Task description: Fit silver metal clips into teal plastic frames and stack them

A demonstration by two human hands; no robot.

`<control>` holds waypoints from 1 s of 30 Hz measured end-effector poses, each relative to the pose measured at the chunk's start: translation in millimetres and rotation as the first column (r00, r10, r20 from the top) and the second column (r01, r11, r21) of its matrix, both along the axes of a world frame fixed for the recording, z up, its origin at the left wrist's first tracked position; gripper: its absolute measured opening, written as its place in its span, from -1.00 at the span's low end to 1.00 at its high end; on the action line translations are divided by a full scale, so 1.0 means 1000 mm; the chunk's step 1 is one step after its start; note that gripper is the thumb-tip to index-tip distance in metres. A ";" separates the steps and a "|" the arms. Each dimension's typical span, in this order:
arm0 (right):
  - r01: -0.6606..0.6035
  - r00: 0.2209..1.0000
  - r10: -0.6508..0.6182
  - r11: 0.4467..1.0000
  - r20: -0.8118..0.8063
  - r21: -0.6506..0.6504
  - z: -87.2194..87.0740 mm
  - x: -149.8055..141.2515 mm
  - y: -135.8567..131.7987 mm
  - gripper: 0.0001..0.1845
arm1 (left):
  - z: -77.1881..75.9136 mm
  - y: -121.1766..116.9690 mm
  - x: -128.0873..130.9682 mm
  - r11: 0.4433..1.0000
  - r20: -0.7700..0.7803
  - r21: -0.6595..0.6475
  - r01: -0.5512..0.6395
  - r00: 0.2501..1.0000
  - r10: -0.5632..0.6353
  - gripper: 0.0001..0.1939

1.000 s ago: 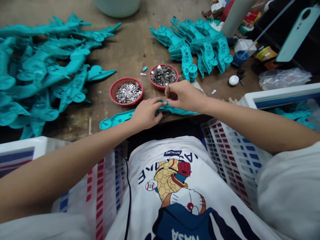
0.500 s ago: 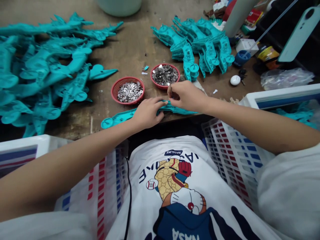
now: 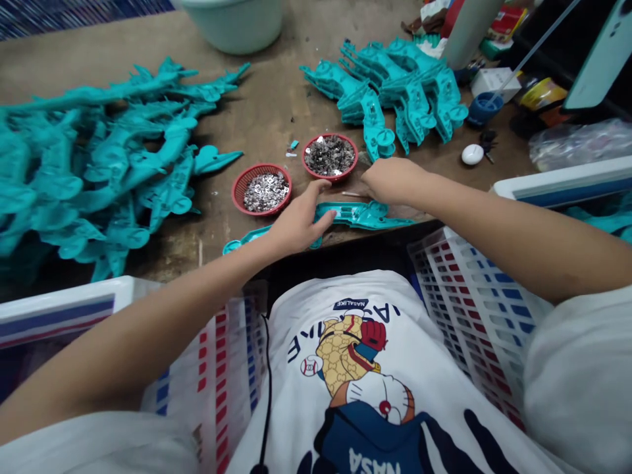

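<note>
A long teal plastic piece (image 3: 353,214) lies along the table's front edge, its round end at the left. My left hand (image 3: 299,222) rests across it, thumb and forefinger spread apart, the thumb touching the piece. My right hand (image 3: 395,181) is low over the table behind the piece's right half, its fingers curled under and hidden. A thin light stick-like thing (image 3: 353,193) shows just left of those fingers; whether they touch it is unclear. Just behind my hands stand a red basket of shiny small metal pieces (image 3: 261,191) and a red bowl of darker metal pieces (image 3: 330,158).
A big heap of teal pieces (image 3: 108,164) covers the left side. More teal pieces (image 3: 390,89) lie in rows at the back right. A pale basin (image 3: 234,26) stands behind. A white egg-shaped thing (image 3: 473,155), blue cup (image 3: 484,109) and plastic crates (image 3: 476,296) are at the right.
My right hand has moved right, off the teal piece, and the thin dark tool it pinched no longer shows upright. My left hand's thumb and forefinger have spread. The view has shifted slightly.
</note>
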State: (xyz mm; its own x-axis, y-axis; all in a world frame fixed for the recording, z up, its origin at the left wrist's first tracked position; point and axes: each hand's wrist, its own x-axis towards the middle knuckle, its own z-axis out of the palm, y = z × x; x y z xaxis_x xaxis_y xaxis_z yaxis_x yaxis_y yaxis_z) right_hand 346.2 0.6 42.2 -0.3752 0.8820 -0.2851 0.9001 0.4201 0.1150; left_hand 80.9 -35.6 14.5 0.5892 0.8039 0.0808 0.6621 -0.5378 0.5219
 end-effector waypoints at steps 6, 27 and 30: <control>-0.117 0.980 0.104 0.991 -0.168 -0.070 0.005 -0.022 -0.031 -0.29 | 0.075 0.002 -0.030 0.995 -0.560 -0.064 0.074 0.823 -0.097 -0.61; -0.091 0.995 0.087 0.991 -0.042 -0.093 -0.021 -0.035 -0.033 -0.56 | 0.039 -0.030 -0.062 0.974 -0.830 0.064 -0.216 0.531 0.172 -0.65; -0.085 0.995 0.082 0.995 -0.049 -0.052 -0.028 -0.032 -0.023 -0.59 | 0.062 -0.010 -0.088 0.941 -0.796 0.175 -0.289 0.520 0.308 -0.51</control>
